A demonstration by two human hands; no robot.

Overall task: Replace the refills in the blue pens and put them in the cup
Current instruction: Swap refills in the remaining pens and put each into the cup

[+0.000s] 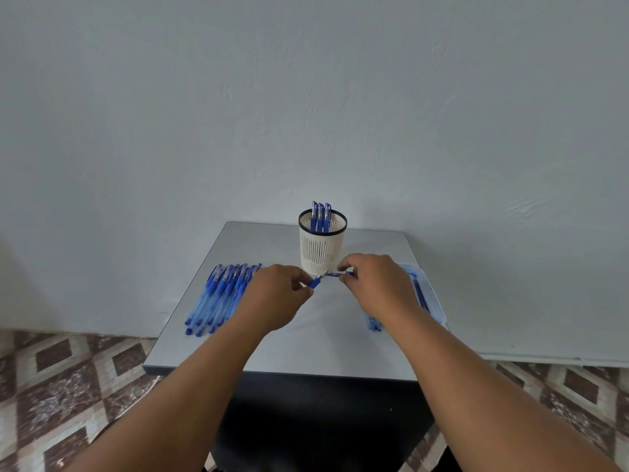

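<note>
— Blue plastic in both hands, is it?

— Yes. Left hand (pixel 279 298) pinches the grip section (pixel 315 283) of a blue pen, a short blue piece, fingers curled round it. Right hand (pixel 374 284) grasps the pen barrel (pixel 340 274), clear with a blue end. The two pieces meet at an angle between the hands, just in front of the cup's base.

— Are they joined or apart?

— Cannot tell; the meeting point is too small to read.

— Where is the cup?

— White mesh cup (pixel 322 247) with a dark rim stands upright at the far middle of the grey table (pixel 306 345). Three capped blue pens (pixel 320 216) stand in it, leaning against the far side.

— And the other pens?

— A row of blue pens (pixel 221 296) lies side by side on the left of the table, caps toward the far edge, partly hidden by the left wrist.

— Anything on the right?

— A clear plastic tray (pixel 437 301) sits near the right edge, behind the right forearm. Dark refills (pixel 420 292) lie in it.
</note>
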